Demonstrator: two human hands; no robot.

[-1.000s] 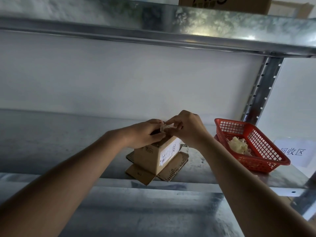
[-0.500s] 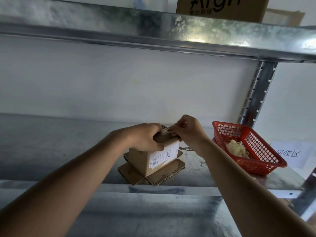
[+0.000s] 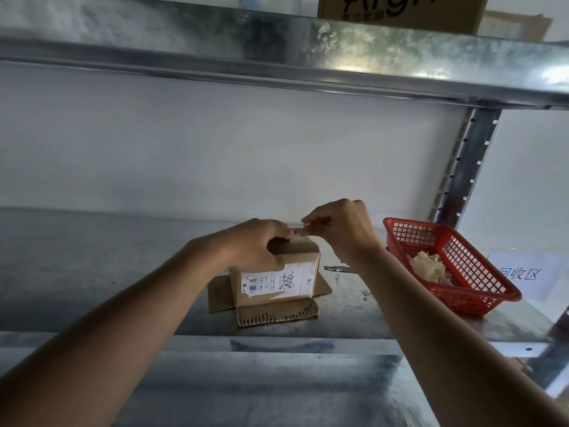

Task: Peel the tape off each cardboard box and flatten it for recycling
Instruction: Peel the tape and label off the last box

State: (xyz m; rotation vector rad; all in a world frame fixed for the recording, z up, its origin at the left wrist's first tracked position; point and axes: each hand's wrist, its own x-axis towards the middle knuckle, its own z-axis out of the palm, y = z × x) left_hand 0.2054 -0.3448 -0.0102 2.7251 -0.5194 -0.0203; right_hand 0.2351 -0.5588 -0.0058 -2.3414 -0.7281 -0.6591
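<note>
A small brown cardboard box (image 3: 277,280) with a white shipping label stands on the metal shelf (image 3: 123,288), its bottom flaps splayed flat around it. My left hand (image 3: 255,245) grips the box's top left edge and holds it down. My right hand (image 3: 338,229) is just above the box's top right, its thumb and fingers pinching the end of a strip of clear tape (image 3: 303,231) lifted from the top. The box's top face is mostly hidden by my hands.
A red plastic basket (image 3: 480,291) holding a wad of peeled tape (image 3: 429,266) sits to the right. Behind it hangs a white paper sign (image 3: 523,272). A metal upright (image 3: 465,167) stands at the back right; an upper shelf (image 3: 277,41) carries a brown carton (image 3: 400,10).
The box has turned so its label faces me more squarely. My left hand moved onto the top left edge, and my right hand rose slightly, pulling the tape end up.
</note>
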